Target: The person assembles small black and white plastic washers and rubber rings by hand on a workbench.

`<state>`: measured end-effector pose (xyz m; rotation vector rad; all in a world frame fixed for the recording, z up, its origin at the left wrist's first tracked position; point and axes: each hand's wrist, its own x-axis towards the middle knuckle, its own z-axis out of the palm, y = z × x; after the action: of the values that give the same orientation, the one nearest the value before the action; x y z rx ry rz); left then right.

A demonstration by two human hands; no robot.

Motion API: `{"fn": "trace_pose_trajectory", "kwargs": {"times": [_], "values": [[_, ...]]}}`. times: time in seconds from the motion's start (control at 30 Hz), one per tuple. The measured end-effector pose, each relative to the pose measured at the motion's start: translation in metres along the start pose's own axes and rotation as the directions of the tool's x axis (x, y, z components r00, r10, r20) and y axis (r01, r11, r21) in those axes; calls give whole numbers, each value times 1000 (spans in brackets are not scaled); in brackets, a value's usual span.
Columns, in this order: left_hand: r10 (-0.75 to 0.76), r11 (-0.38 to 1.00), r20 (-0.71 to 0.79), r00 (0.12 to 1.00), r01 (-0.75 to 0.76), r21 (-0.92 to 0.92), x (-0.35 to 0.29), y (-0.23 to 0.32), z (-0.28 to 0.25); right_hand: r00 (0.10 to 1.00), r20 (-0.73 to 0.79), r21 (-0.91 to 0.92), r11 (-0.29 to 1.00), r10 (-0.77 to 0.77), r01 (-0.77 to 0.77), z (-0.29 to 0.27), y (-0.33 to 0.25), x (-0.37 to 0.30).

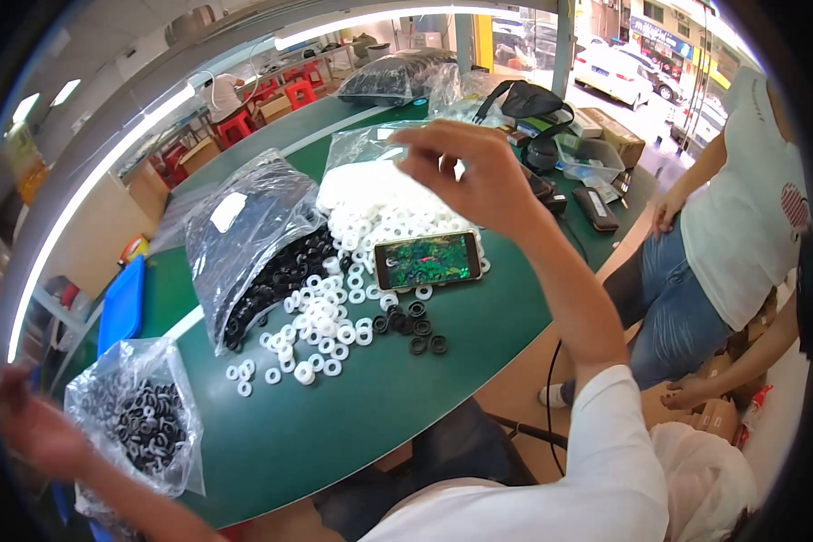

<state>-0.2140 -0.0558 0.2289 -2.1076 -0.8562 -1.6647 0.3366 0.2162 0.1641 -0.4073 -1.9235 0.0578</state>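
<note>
My right hand (469, 172) is raised over the heap of white rings (415, 219), fingers loosely bent and apart, and I see nothing in it. Below it a phone (428, 261) with a lit, colourful screen leans on the heap. Loose white rings (320, 325) lie scattered in front, beside a small group of black rings (419, 327). At the far left, my left hand (36, 425) is smeared by motion and its fingers are unclear. It is beside a clear bag (185, 452) holding mixed black and white rings (149, 425).
A large clear bag (244, 226) spills black rings (284, 271) onto the green table (352, 420). A blue tray (122, 303) stands at the left edge. A clear plastic box (587, 158) and a black bag (528, 99) sit at the back right. Another person (732, 208) is at the right.
</note>
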Motion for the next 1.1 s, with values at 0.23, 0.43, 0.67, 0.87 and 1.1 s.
{"fn": "trace_pose_trajectory", "kwargs": {"times": [0.23,0.43,0.67,0.87,1.1], "values": [[29,900,736,677,-338,275,-142,-29,278,977,166,-210,963,-137,171,81,25,-77],[-394,907,468,791,253,335,-162,20,295,952,219,-119,974,215,-192,48,-2,-123],[-427,903,500,754,327,278,-167,24,307,787,419,-353,880,453,-318,28,-48,-176],[-559,828,411,720,508,238,-175,18,299,790,375,-379,858,485,-346,33,-53,-189],[-779,560,346,522,828,12,-166,44,295,723,507,-215,881,469,-421,30,-56,-190]]}}
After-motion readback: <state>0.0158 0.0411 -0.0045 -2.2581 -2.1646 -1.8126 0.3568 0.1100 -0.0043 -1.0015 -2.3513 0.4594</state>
